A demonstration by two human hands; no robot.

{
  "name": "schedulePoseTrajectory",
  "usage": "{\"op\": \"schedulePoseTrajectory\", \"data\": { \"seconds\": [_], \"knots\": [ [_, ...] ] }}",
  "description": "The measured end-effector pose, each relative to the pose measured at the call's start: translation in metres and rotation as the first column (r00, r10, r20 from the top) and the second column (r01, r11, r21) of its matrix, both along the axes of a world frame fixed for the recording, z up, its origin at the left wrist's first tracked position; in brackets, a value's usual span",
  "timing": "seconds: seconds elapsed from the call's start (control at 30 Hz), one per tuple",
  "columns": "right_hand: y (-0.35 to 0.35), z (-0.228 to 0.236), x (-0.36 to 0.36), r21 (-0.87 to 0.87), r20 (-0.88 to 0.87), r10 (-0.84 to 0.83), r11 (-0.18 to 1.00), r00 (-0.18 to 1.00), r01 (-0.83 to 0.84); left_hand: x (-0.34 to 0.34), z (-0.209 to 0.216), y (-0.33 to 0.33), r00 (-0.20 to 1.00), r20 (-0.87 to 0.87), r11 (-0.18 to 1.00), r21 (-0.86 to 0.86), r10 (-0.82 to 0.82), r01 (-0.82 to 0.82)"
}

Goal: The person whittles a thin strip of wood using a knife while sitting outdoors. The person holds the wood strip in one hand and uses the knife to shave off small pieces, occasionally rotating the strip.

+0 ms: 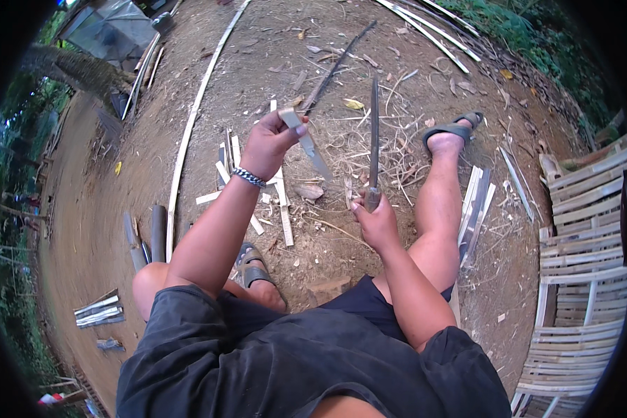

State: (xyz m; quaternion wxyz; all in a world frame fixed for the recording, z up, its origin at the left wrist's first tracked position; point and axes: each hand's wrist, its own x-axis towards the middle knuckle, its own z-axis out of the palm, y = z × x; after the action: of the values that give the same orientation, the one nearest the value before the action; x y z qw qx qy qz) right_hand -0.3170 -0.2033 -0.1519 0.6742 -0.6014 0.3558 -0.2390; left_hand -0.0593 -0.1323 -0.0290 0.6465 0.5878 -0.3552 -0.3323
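Note:
My left hand (266,145), with a braided bracelet at the wrist, grips a short flat bamboo piece (306,145) between thumb and fingers. It is pale yellowish at the top and greyish toward its lower end, which slants down to the right. In my right hand (379,224) is the handle of a long knife (374,139). Its narrow dark blade points away from me, apart from the piece. Below my left hand, short pale bamboo strips (284,212) lie crossed on the dirt, with shavings (397,159) beyond the knife.
A slatted bamboo bench (582,261) stands at the right. Cut strips (472,209) lie beside my right leg. Dark tubes (158,233) and a small bundle of strips (97,312) are at the left. One long pale strip (200,97) runs across the ground.

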Motion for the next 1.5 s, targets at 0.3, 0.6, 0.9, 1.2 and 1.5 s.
{"op": "schedulePoseTrajectory", "data": {
  "seconds": [0.3, 0.6, 0.9, 1.2, 1.5],
  "knots": [
    [0.011, 0.014, 0.002, -0.192, -0.338, 0.077, 0.97, 0.938, -0.149, -0.008, -0.019, 0.046, 0.531, 0.776, 0.871, 0.473, -0.339, -0.135],
    [0.017, -0.007, 0.021, -0.173, -0.358, 0.169, 0.955, 0.918, -0.243, 0.0, -0.002, 0.06, 0.199, 0.683, 0.608, 0.722, -0.703, -0.33],
    [0.028, 0.002, 0.034, -0.05, -0.562, 0.328, 0.903, 0.759, -0.427, -0.007, -0.011, 0.077, 0.114, 0.719, 0.66, 0.679, -0.685, -0.321],
    [0.035, 0.012, 0.058, -0.063, -0.637, 0.366, 0.852, 0.679, -0.519, -0.002, -0.023, 0.091, 0.064, 0.736, 0.696, 0.662, -0.674, -0.279],
    [0.039, 0.026, 0.059, 0.0, -0.636, 0.43, 0.83, 0.641, -0.557, -0.003, -0.03, 0.093, 0.027, 0.777, 0.749, 0.615, -0.629, -0.247]
  ]
}}
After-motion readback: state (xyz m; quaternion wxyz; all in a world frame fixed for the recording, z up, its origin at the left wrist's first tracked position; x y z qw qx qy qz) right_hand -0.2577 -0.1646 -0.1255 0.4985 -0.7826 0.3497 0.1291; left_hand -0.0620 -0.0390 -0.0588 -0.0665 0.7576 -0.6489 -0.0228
